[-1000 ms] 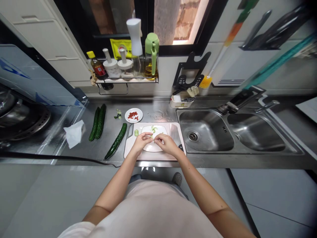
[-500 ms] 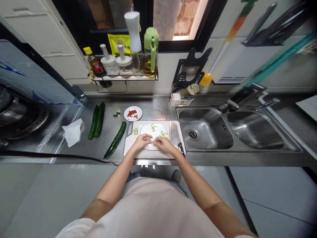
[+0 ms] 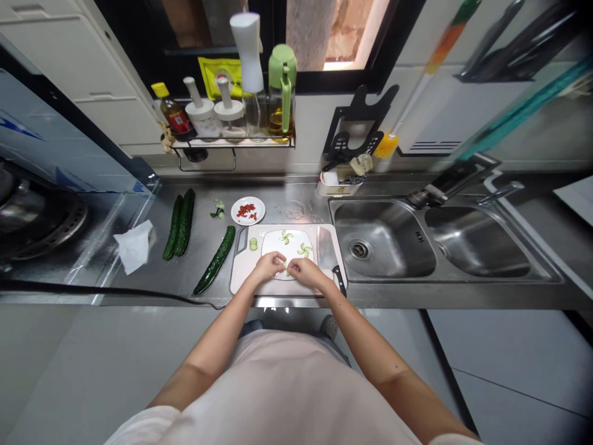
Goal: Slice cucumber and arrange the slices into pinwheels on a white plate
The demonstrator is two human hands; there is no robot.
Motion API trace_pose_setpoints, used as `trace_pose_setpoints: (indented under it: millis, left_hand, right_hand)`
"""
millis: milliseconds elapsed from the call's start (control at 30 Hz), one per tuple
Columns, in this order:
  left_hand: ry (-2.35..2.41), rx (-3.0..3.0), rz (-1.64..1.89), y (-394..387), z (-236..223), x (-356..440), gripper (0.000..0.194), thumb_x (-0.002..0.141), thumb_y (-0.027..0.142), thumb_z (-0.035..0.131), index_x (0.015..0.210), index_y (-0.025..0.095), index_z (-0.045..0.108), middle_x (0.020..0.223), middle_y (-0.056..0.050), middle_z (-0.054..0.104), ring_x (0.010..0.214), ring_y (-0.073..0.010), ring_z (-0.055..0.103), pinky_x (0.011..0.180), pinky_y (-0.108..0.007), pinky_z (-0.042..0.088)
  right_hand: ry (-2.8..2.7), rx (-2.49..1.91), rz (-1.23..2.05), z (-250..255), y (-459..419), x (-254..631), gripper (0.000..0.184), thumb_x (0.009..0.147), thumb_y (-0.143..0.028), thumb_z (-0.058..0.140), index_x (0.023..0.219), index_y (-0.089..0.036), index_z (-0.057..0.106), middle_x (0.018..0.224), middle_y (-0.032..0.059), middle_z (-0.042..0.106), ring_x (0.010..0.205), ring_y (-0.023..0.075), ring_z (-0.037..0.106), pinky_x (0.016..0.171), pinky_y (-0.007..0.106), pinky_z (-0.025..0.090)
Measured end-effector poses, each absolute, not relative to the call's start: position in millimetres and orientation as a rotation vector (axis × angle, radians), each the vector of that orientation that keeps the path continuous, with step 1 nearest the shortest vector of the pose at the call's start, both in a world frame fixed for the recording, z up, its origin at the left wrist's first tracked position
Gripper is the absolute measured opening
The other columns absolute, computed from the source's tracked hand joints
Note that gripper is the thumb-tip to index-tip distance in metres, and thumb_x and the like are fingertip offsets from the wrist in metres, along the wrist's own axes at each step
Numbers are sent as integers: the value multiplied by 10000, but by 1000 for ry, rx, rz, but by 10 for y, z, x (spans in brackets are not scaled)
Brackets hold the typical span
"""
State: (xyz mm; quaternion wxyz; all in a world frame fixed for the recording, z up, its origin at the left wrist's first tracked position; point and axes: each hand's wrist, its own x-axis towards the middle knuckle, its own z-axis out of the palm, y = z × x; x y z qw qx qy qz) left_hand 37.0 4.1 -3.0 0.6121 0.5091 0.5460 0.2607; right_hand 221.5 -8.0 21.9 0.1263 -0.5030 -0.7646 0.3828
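Observation:
My left hand (image 3: 270, 266) and my right hand (image 3: 302, 271) meet over the near part of a white plate (image 3: 273, 240). Their fingertips pinch a small pale green cucumber slice (image 3: 285, 264), mostly covered by the fingers. Two pinwheel shapes of cucumber slices lie on the plate, one at the back (image 3: 286, 237) and one at the right (image 3: 304, 250). Under the plate is a pale cutting board (image 3: 244, 272). A small stack of cucumber slices (image 3: 252, 244) sits on its left side. At its right lies a knife (image 3: 340, 279) with a black handle.
A whole cucumber (image 3: 215, 259) lies left of the board, with two more cucumbers (image 3: 180, 225) farther left. Behind stand a small dish of red pieces (image 3: 259, 216) and cucumber scraps (image 3: 217, 209). A double sink (image 3: 384, 272) is at the right, a crumpled tissue (image 3: 134, 247) at the left.
My hands stay over the plate, their fingers shifting slightly around the slice. The whole view has moved a little; the laid-out slices look the same.

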Motion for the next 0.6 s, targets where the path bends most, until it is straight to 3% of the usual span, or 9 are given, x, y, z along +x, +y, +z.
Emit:
trace_pose_setpoints:
  millis: [300,600]
  left_hand:
    - [1346,1337,523,39,-24,372,285,643,158,712,919,148,643,603,56,575,489,-55,484,506,-168,366]
    - [1452,1578,365,2,57,400,274,697,126,633,968,164,652,696,31,636,598,-80,544,568,-176,384]
  right_hand:
    - [-2347,-1584,1040,316,-103,2171,176,827,-219,514,815,-176,684,775,28,681,672,126,549,572,210,279]
    - [-2528,-1685,881,401,-158,2114,260,902,-251,438,909,-174,687,900,67,696,793,151,581,637,223,294]
